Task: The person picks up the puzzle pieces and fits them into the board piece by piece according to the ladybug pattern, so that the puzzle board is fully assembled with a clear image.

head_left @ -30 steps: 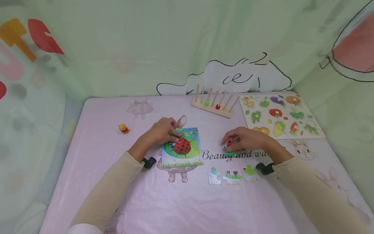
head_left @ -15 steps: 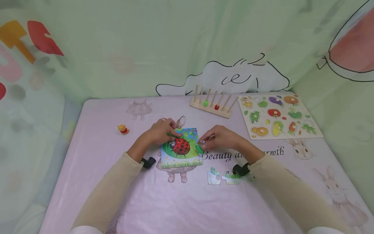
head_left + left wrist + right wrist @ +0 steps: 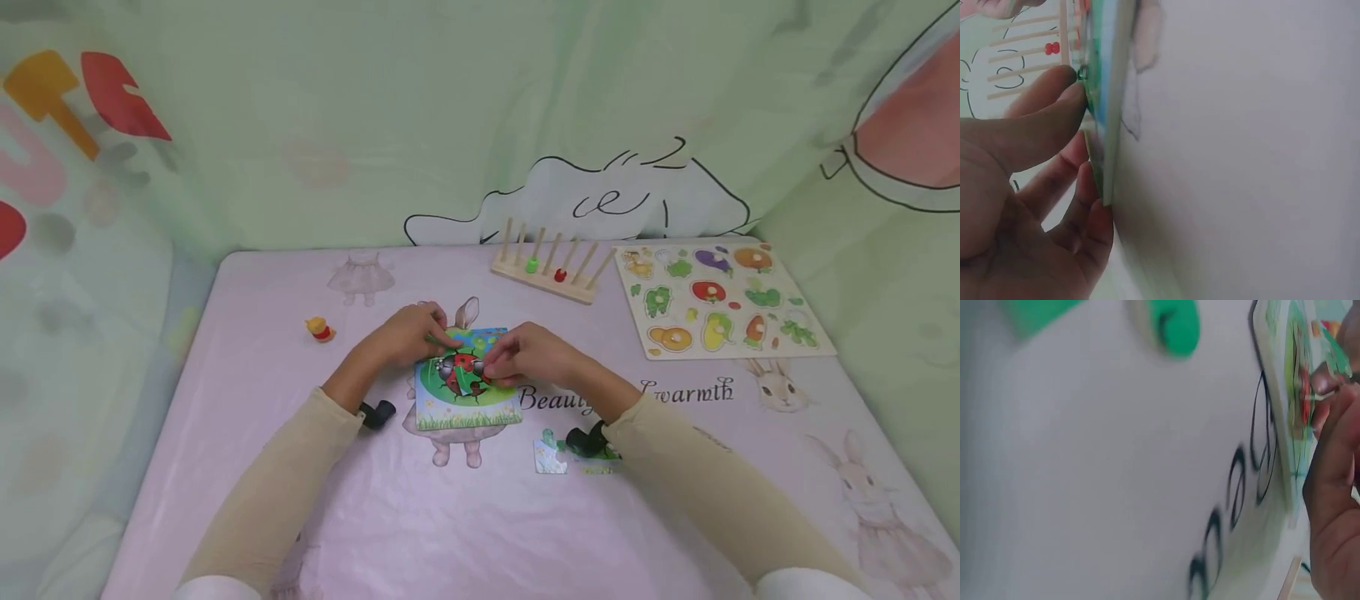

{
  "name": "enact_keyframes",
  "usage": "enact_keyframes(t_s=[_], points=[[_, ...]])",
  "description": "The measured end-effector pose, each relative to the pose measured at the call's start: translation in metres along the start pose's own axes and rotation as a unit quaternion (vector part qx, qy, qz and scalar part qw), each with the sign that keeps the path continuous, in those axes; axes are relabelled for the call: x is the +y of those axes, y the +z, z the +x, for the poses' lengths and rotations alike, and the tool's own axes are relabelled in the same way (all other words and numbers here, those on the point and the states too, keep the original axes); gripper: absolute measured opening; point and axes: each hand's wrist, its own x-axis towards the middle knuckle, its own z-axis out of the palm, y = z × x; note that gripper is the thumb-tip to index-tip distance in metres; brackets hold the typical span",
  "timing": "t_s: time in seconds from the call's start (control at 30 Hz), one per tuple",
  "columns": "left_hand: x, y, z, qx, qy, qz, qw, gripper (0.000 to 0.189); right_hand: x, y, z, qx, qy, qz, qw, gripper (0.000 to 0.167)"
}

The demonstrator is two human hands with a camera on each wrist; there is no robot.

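Observation:
A square jigsaw puzzle (image 3: pixel 435 414) with a ladybug picture lies on the table. At its upper left corner my left hand (image 3: pixel 408 336) pinches a green-edged puzzle piece; in the left wrist view the thumb lies over this thin piece (image 3: pixel 1093 164), and the other fingertips meet the puzzle's edge. My right hand (image 3: pixel 534 358) holds another puzzle piece (image 3: pixel 467 381), green and red, tilted over the ladybug. The right wrist view catches that piece (image 3: pixel 1337 355) at the fingertips. Loose puzzle pieces (image 3: pixel 550 457) lie in front of the right hand, partly hidden by the black wrist camera.
Toward the back stands a wooden peg rack (image 3: pixel 547 279) with a green and a red bead. A vegetable peg puzzle board (image 3: pixel 633 321) lies back right. A small yellow and red bear figure (image 3: pixel 320 330) stands on the left. The pink tablecloth (image 3: pixel 442 525) carries printed rabbits and lettering.
My right hand has carried its puzzle piece leftward from beside the jigsaw to above the ladybug, tilting it. The left hand has stayed at the upper left corner.

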Motion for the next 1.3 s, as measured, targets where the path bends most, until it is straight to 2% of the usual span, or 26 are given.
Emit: enact_keyframes(t_s=[0.17,0.23,0.3,0.4,0.53,0.6,0.7,0.8,0.93,1.03,1.3], points=[[-0.005,0.001,-0.001,0.025,-0.022,-0.028,0.999,0.022,-0.008,0.011,0.005,-0.002,0.016,0.061,0.998,0.015],[-0.005,0.001,-0.003,0.029,-0.015,-0.028,0.9991,0.022,-0.01,0.014,0.007,0.0,0.02,0.058,0.9981,0.015],[-0.005,0.002,-0.005,0.029,0.005,-0.016,0.9994,0.021,-0.013,0.017,0.009,0.007,0.023,0.048,0.9986,0.014],[-0.005,0.001,-0.009,0.018,0.016,0.019,0.9995,0.023,-0.016,0.021,0.013,0.015,0.028,0.036,0.9988,0.015],[-0.004,-0.003,-0.016,-0.013,-0.011,0.056,0.9983,0.027,-0.02,0.027,0.018,0.02,0.034,0.04,0.9984,0.013],[-0.006,-0.004,-0.019,-0.029,-0.021,0.057,0.9977,0.03,-0.021,0.03,0.021,0.022,0.04,0.04,0.9982,0.012],[-0.011,-0.005,-0.022,-0.05,-0.012,0.047,0.9976,0.032,-0.021,0.033,0.026,0.029,0.053,0.03,0.9977,0.011],[-0.015,-0.005,-0.023,-0.065,-0.005,0.036,0.9972,0.034,-0.022,0.036,0.029,0.04,0.058,-0.003,0.9975,0.012],[-0.017,-0.006,-0.022,-0.074,0.002,0.043,0.9963,0.043,-0.022,0.037,0.03,0.073,0.05,-0.062,0.9942,0.015],[-0.018,-0.005,-0.022,-0.073,0.008,0.052,0.9959,0.05,-0.023,0.038,0.032,0.089,0.05,-0.082,0.9914,0.017],[-0.012,-0.008,-0.024,-0.07,0.005,0.044,0.9966,0.052,-0.023,0.038,0.032,0.078,0.05,-0.06,0.9939,0.015]])
